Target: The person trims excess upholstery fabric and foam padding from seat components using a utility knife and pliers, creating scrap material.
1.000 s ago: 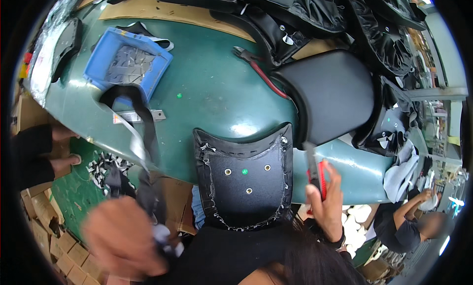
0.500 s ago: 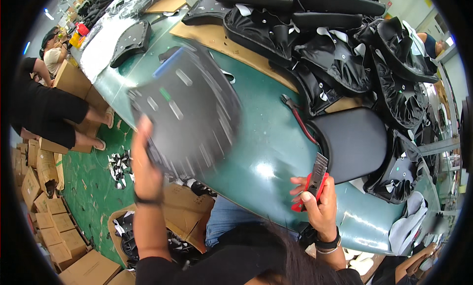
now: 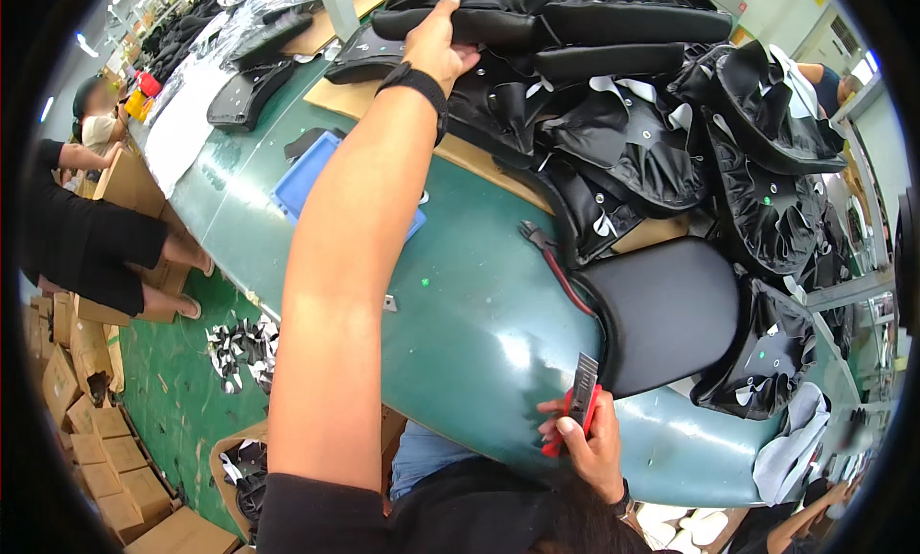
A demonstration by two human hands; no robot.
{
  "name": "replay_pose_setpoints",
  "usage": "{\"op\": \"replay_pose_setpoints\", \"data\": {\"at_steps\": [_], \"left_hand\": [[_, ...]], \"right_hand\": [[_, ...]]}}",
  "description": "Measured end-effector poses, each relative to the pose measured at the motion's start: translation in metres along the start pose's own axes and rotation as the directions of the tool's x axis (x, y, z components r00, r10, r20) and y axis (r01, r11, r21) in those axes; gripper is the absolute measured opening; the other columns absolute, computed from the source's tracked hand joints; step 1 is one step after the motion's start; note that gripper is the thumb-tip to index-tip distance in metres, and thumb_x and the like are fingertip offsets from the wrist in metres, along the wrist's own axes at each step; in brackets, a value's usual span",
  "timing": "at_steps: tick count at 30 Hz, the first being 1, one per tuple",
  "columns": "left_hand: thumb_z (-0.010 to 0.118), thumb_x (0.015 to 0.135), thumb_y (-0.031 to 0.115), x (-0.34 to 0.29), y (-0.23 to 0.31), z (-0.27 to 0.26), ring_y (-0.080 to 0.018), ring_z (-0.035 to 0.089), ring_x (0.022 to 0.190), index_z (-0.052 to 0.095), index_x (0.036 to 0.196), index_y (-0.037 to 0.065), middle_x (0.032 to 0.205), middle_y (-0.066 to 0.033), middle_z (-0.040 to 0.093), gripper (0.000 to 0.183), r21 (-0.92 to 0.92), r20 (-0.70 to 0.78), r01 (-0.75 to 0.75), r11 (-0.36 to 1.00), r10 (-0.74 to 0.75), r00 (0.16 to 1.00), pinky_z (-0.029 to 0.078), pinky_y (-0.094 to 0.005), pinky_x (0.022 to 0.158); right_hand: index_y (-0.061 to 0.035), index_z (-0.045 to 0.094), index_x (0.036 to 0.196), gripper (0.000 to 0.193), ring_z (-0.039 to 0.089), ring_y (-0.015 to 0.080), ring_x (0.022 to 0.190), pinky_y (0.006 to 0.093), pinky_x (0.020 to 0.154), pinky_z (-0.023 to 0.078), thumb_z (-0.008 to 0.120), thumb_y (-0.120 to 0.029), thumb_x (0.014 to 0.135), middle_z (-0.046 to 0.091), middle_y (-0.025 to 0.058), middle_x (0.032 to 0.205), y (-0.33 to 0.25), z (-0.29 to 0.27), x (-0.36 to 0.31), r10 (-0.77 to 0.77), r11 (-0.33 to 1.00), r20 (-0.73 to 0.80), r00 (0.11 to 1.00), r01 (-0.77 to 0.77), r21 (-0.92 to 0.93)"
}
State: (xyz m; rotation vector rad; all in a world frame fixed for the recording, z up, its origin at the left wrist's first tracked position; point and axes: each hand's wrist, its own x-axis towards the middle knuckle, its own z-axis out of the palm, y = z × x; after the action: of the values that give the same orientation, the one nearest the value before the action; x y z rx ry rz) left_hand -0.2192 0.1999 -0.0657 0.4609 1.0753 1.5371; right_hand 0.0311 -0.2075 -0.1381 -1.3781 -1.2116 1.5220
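Observation:
At the far side of the table, my left hand (image 3: 439, 51) is closed over the edge of a black padded seat cushion (image 3: 498, 27) in the pile, its thumb on the near face and fingers over the top. My right hand (image 3: 594, 449) holds a red utility knife (image 3: 575, 415) near the front edge, its wide blade pointing up and away. Just beyond the knife lies a smooth black seat cushion (image 3: 671, 314) with its padded face up. A dark red cable with a black connector (image 3: 541, 236) sticks out beside it.
A blue tray (image 3: 305, 175) is partly behind my left forearm on the green table (image 3: 460, 343). Black covered cushions (image 3: 623, 142) are heaped at the back and right, some on cardboard. Cardboard boxes (image 3: 110, 458) stand on the floor at left, where a person (image 3: 96, 223) handles a carton.
My left hand has moved from the near left to the far pile. The dark curved panel it held is out of that spot, uncovering the blue tray. My right hand still holds the knife.

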Motion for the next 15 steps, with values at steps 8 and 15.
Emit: {"op": "replay_pose_setpoints", "data": {"at_steps": [8,15], "left_hand": [[0.069,0.082,0.031,-0.135,0.061,-0.092,-0.0146,0.061,0.093,0.063,0.109,0.009,0.098,-0.0031,0.065,0.036,0.368,0.268,-0.425,0.827,0.343,0.900,0.044,-0.0309,0.087],[0.066,0.078,0.015,-0.286,-0.046,-0.174,-0.0167,0.054,0.108,0.054,0.123,0.000,0.113,-0.0056,0.059,0.048,0.507,0.311,0.221,0.833,-0.415,0.855,0.039,-0.0306,0.100]], "right_hand": [[0.0006,0.041,0.116,0.029,0.062,0.0143,0.072,0.0277,0.066,0.053,0.055,-0.011,0.094,0.066,0.0178,0.100,0.024,-0.022,-0.014,-0.052,0.979,-0.205,0.977,0.090,0.185],[-0.0036,0.040,0.129,0.040,0.059,0.0139,0.081,0.0250,0.064,0.051,0.054,-0.021,0.095,0.064,0.0128,0.109,0.012,-0.035,-0.014,-0.181,0.978,-0.450,0.874,0.209,0.013]]}}
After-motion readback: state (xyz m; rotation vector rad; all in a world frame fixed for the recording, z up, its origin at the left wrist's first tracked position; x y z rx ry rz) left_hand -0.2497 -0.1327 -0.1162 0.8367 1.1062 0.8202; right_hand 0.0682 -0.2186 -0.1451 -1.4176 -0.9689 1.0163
